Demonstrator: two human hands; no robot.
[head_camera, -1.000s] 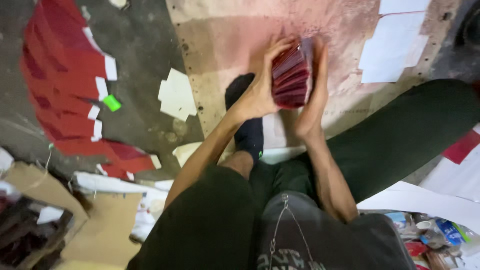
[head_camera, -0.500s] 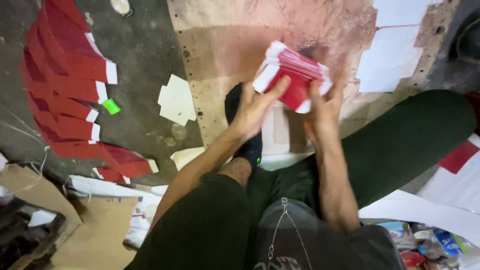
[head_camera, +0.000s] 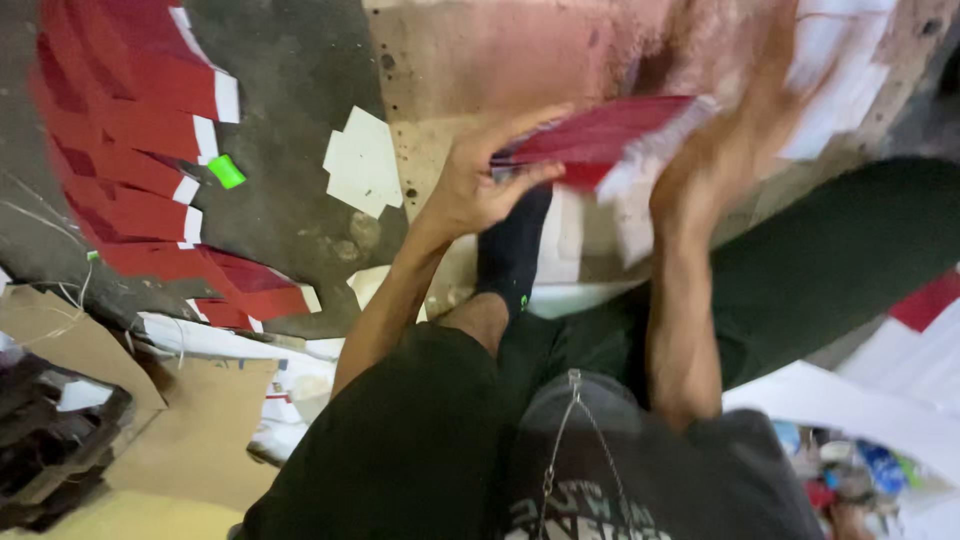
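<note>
Left hand (head_camera: 478, 185): gripped the near end of a stack of red cards (head_camera: 600, 140), thumb beneath, fingers spread above.
Right hand (head_camera: 730, 150): blurred; pressed against the stack's white-edged far end, grip narrow.
Stack of red cards: held flat between both hands above a pink-stained board (head_camera: 520, 60), at twelve o'clock from the person's knee.
Black sock (head_camera: 512, 245): directly below the stack.
Fanned red cards (head_camera: 130, 150): lay on the floor at ten o'clock.
Green scrap (head_camera: 226, 171): beside that fan.
White paper cutout (head_camera: 362, 162): lay between fan and board.
</note>
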